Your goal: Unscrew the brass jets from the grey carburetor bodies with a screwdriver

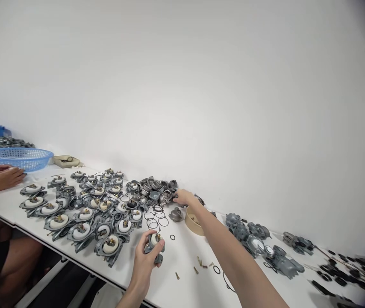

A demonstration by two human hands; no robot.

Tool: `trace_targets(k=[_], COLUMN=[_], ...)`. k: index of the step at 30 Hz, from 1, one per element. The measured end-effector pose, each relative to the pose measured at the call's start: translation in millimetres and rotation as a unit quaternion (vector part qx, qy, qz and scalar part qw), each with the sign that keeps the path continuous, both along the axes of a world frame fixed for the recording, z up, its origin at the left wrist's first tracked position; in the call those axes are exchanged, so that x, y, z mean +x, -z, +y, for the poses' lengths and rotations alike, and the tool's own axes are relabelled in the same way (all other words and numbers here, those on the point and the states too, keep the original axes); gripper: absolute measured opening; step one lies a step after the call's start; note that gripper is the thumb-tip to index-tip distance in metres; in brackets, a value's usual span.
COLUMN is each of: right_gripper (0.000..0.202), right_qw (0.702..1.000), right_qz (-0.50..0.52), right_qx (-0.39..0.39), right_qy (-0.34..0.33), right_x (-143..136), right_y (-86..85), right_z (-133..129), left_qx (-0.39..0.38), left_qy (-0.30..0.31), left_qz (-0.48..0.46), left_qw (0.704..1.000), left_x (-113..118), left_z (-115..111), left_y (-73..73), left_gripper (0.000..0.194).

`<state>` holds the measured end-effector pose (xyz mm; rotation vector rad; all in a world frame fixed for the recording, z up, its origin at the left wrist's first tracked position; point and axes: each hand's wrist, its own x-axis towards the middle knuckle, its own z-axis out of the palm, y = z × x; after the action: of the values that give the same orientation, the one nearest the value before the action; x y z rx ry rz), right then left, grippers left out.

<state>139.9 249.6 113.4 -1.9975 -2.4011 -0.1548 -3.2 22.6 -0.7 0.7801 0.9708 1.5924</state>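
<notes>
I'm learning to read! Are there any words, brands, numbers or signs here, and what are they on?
None that can be read.
The blue basket, wall and round tub show no writing.
Any marks on the metal parts, even the one in the left hand, are too small or blurred.

Pretty bright, even light on the wall (182, 107), murky under the table (182, 295) at lower left; right edge vignettes hard, black bits (340, 281) lower right kinda smeary.
</notes>
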Motion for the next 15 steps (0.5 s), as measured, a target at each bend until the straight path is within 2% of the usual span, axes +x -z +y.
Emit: trace_targets(k=[5,9,15], right_gripper=[0.033,0.032,0.035], right_qw=[0.999,0.996,0.992], right_qz=[0.008,0.016,0.032], right_qx=[-0.006,-0.020,-0.021], right_qy=[0.039,0.089,0.119], right_x=[-9.5,-3.6,-1.8], right_y=[1.0,0.9,12.0], right_z=[23.7,35.4,34.2], left_qx=[-0.017,-0.024,-0.034], left_qy=[0.016,0.008,0.018], left_qz=[-0.027,-0.036,-0.053], left_qw=[0.999,0.999,0.998], left_x=[-0.4,1.6,0.8], left_z=[-1.7,-2.9,-0.1], left_y=[-4.8,-8.4,-6.9], left_gripper=[0.056,0.059,0.063])
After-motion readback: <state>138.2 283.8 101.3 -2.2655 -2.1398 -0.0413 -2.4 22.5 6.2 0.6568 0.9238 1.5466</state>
